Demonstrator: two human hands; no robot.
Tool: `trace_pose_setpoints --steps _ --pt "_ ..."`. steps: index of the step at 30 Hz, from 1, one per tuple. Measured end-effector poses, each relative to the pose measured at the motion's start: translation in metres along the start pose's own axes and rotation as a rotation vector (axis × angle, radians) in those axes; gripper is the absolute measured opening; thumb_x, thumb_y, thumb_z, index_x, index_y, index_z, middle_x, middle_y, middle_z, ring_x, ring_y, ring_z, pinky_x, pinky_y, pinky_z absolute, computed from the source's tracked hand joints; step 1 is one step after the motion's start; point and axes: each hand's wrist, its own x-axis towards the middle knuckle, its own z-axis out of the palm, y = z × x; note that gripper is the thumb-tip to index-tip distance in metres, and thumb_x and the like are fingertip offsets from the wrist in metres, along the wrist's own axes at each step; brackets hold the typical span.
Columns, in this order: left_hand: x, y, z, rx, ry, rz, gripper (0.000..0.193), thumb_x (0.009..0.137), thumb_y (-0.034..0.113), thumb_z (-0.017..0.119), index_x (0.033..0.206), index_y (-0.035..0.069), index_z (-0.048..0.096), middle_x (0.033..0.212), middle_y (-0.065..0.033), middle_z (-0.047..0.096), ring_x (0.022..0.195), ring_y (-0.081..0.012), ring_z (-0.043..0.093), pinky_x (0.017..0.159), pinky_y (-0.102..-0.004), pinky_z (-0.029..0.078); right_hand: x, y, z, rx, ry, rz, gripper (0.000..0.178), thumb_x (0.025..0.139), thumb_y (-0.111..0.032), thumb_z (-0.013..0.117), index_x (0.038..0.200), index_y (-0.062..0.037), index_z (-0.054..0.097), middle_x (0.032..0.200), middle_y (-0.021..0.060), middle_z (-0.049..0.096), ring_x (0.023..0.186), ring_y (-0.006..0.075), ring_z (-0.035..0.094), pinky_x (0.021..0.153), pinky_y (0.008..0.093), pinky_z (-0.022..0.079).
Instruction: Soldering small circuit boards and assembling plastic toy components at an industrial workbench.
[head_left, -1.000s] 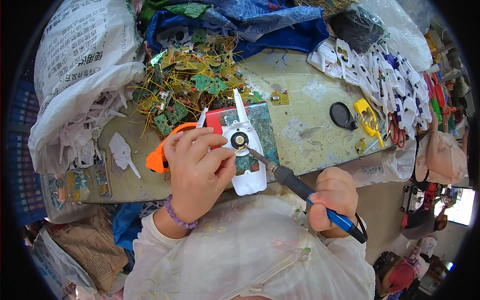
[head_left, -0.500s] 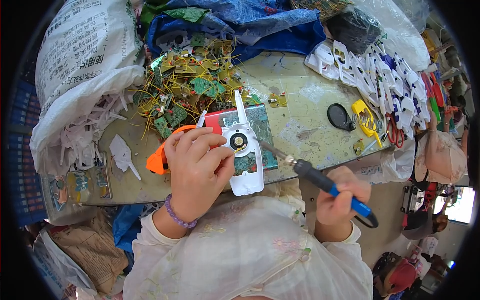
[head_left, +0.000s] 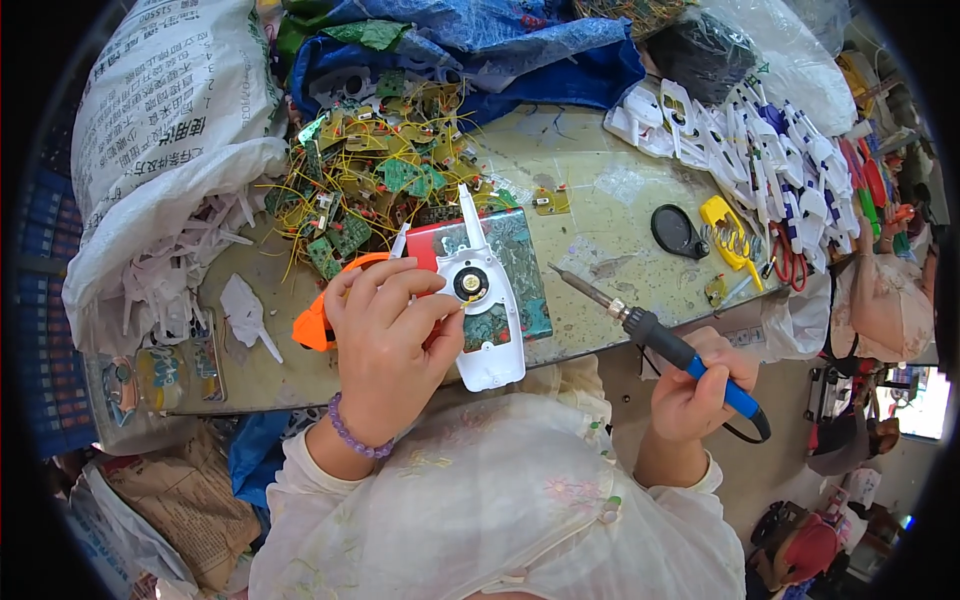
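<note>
Head view: white casing (head_left: 497, 283) between left hand (head_left: 388, 325), narrow-pinched, and right hand (head_left: 695, 390) around soldering iron (head_left: 655, 337).

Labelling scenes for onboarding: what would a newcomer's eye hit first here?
First, the tangled heap of circuit boards and yellow wires, left of centre toward the far side of the table. Next, the blue-and-black soldering iron in the grip of the right hand, its tip apart from the white plastic shell lying mid-picture.
</note>
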Motion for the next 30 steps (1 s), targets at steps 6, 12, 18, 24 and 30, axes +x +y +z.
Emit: trace_pose_setpoints --steps 6,12,18,24,30 --pt "-0.003 0.009 -0.011 -0.276 -0.099 0.319 0.028 0.067 0.014 0.078 0.091 0.010 0.065 0.093 -0.0028 0.060 0.086 -0.0238 0.056 0.074 -0.0398 0.043 0.022 0.010 -0.019 -0.314 0.176 -0.305 0.015 0.096 -0.020 0.053 0.096 -0.0054 0.049 0.070 0.0032 0.047 0.058 0.0103 0.042 0.054 0.0228 0.035" --pt "-0.018 0.021 0.001 -0.052 -0.266 0.458 0.038 0.074 0.012 0.061 0.112 0.013 0.064 0.092 -0.0027 0.055 0.084 -0.0218 0.052 0.078 -0.0384 0.041 0.076 -0.016 -0.093 -0.542 0.741 -0.093 0.017 0.093 -0.018 0.056 0.081 -0.0051 0.053 0.067 -0.0001 0.046 0.056 0.0058 0.039 0.050 0.0204 0.028" --pt "-0.023 0.025 0.000 -0.076 -0.311 0.428 0.039 0.072 0.012 0.058 0.110 0.012 0.065 0.089 -0.0019 0.055 0.082 -0.0194 0.052 0.080 -0.0376 0.041 0.092 0.015 -0.133 -0.610 0.568 0.220 0.017 0.092 -0.019 0.058 0.080 -0.0072 0.054 0.063 -0.0033 0.043 0.054 0.0041 0.038 0.049 0.0200 0.026" --pt "-0.031 0.015 -0.013 -0.290 -0.111 0.253 0.032 0.069 0.005 0.069 0.101 0.007 0.066 0.085 -0.0036 0.060 0.074 -0.0215 0.058 0.063 -0.0335 0.046 0.113 0.069 -0.149 -0.469 0.603 0.391 0.018 0.090 -0.023 0.059 0.078 -0.0102 0.056 0.056 -0.0056 0.041 0.043 0.0021 0.032 0.040 0.0196 0.021" --pt "-0.070 -0.011 -0.019 -0.736 0.394 -0.516 0.021 0.076 -0.004 0.073 0.093 0.002 0.062 0.088 -0.0065 0.062 0.079 -0.0133 0.059 0.069 -0.0250 0.046 0.116 0.091 -0.150 -0.430 0.400 0.490 0.015 0.087 -0.021 0.064 0.087 -0.0077 0.057 0.061 -0.0048 0.044 0.046 0.0026 0.035 0.042 0.0188 0.024"
